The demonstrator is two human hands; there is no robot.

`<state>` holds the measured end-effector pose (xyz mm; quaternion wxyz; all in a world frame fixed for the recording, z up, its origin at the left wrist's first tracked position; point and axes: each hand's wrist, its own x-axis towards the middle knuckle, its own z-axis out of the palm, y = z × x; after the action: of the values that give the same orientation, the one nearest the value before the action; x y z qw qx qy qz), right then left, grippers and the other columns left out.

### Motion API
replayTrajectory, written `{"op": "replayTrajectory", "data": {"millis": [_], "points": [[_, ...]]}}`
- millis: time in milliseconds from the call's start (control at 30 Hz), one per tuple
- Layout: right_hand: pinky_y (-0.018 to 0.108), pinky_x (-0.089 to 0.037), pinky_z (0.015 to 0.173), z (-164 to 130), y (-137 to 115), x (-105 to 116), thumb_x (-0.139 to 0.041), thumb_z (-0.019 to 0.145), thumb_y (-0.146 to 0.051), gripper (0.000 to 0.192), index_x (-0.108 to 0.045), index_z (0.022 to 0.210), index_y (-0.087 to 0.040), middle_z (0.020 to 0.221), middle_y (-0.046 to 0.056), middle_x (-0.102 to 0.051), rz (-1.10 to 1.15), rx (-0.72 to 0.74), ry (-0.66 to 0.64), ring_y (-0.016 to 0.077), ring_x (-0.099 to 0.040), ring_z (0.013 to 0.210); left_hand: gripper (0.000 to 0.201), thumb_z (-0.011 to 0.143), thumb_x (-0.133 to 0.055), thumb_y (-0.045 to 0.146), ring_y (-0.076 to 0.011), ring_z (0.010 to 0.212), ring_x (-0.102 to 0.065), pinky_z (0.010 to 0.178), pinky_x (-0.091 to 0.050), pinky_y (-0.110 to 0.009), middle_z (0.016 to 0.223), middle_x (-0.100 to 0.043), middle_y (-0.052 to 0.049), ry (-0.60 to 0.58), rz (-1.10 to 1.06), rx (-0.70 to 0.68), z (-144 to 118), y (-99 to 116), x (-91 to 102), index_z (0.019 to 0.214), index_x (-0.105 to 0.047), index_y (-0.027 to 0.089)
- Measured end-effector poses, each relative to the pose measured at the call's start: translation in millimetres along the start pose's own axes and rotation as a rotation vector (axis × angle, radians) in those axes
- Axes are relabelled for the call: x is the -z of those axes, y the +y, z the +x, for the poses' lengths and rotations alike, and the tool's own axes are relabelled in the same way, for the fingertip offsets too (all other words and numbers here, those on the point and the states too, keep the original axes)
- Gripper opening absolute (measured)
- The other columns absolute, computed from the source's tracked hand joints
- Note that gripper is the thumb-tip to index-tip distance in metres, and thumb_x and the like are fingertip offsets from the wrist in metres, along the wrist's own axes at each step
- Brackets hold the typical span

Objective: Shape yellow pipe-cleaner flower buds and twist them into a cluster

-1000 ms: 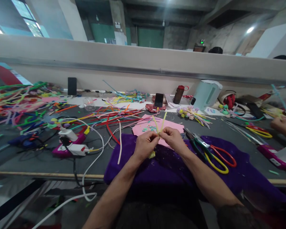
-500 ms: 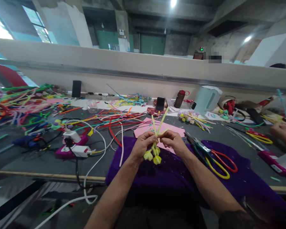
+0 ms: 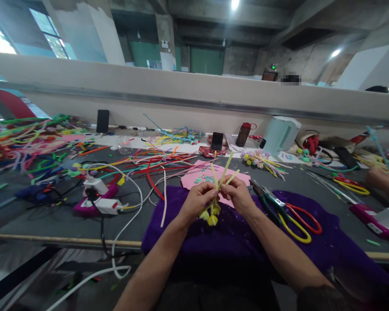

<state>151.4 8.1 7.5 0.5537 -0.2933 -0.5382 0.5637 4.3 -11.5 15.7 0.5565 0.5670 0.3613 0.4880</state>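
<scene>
Between my two hands is a small bunch of yellow pipe-cleaner flowers [image 3: 213, 220], blossoms hanging down and pale yellow stems [image 3: 226, 169] pointing up and away. My left hand [image 3: 200, 199] pinches the bunch where the stems meet. Close beside it, my right hand [image 3: 238, 193] is closed with thumb and fingers on one of the stems, which slants out to the right. The fingers partly hide the spot where the stems come together. Beneath the hands lie a purple cloth [image 3: 168, 216] and a pink sheet [image 3: 194, 172] with small blue-green scraps.
Red-and-yellow-handled scissors [image 3: 300, 216] and pliers [image 3: 267, 198] lie to the right on the cloth. Left are a power strip [image 3: 97, 201], a white cable [image 3: 138, 220] and loose pipe cleaners [image 3: 149, 166]. A phone [image 3: 217, 141], bottle [image 3: 243, 134] and kettle [image 3: 280, 134] stand behind. Another person's hand [image 3: 384, 181] works at right.
The bunch has turned and dropped slightly between my hands. A stem now slants out to the right past my right fingers, and my hands have come closer together.
</scene>
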Motion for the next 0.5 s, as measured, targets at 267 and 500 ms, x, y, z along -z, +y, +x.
{"op": "replayTrajectory", "data": {"millis": [267,500], "points": [[0.019,-0.029,0.039,2,-5,2,-0.066,0.065,-0.021,0.009,-0.06,0.068,-0.016,0.053,-0.004,-0.054,-0.121,0.035,-0.03,0.006,-0.042,0.042,0.023,0.077,-0.052,0.035,-0.0085,0.052,-0.048,0.051,-0.036,-0.019,0.058,-0.059,0.0,0.097,0.433,-0.195,-4,-1,-1.5,0.068,-0.063,0.017],[0.019,-0.035,0.042,1,-12,2,-0.066,0.066,-0.022,0.008,-0.061,0.067,-0.016,0.058,-0.003,-0.055,-0.243,0.101,-0.079,0.0066,-0.046,0.046,0.021,0.079,-0.047,0.028,-0.007,0.051,-0.048,0.051,-0.034,-0.017,0.057,-0.058,0.004,0.108,0.662,-0.24,-5,-4,-1.0,0.072,-0.064,0.018]]}}
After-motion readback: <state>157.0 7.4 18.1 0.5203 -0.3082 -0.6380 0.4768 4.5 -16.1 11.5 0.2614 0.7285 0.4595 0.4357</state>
